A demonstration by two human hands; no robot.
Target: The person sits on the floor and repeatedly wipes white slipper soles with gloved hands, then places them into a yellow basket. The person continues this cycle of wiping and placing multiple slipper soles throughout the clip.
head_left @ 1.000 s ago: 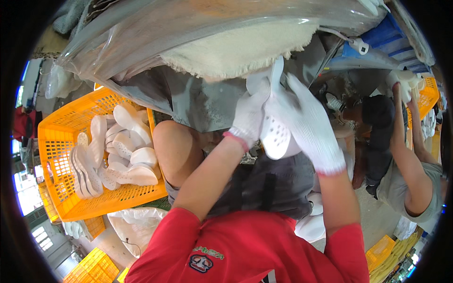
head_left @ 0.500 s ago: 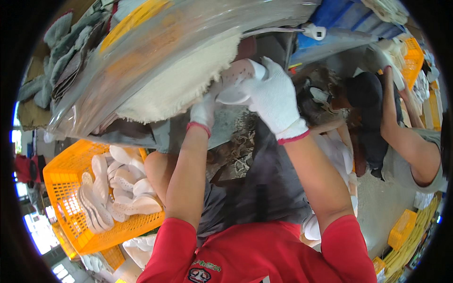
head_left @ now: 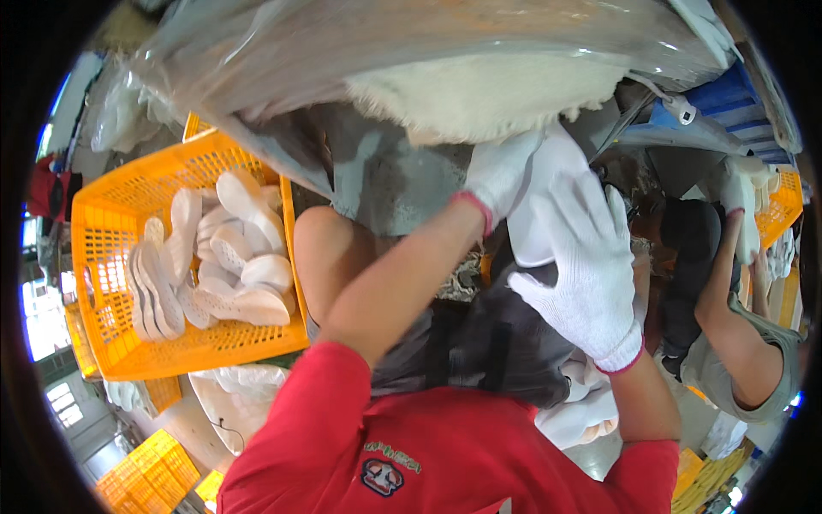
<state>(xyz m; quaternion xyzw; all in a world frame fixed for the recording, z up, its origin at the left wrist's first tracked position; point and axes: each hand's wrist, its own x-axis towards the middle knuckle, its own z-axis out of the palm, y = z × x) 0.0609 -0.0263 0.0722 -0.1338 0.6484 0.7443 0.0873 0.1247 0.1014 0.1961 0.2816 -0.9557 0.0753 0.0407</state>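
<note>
A white perforated-type shoe insole (head_left: 529, 236) hangs between my two gloved hands, its smooth face showing. My left hand (head_left: 501, 176), in a white knit glove with a red cuff, grips it along the left edge; the fingertips are partly hidden behind it. My right hand (head_left: 591, 270), gloved the same way, lies over its right side with fingers stretched and thumb apart. Just beyond the hands is a cream fleecy pad (head_left: 488, 98) with a frayed edge.
At left stands an orange plastic crate (head_left: 103, 343) with several white insoles (head_left: 244, 201). Clear plastic sheeting (head_left: 411, 34) covers the work surface ahead. A co-worker's arm (head_left: 719, 274) is close on the right. A white plug-like fitting (head_left: 681, 109) hangs at upper right.
Both hands have shifted right with the insole, which now shows its smooth face instead of the perforated part. My right hand has opened out across it. The view has turned left.
</note>
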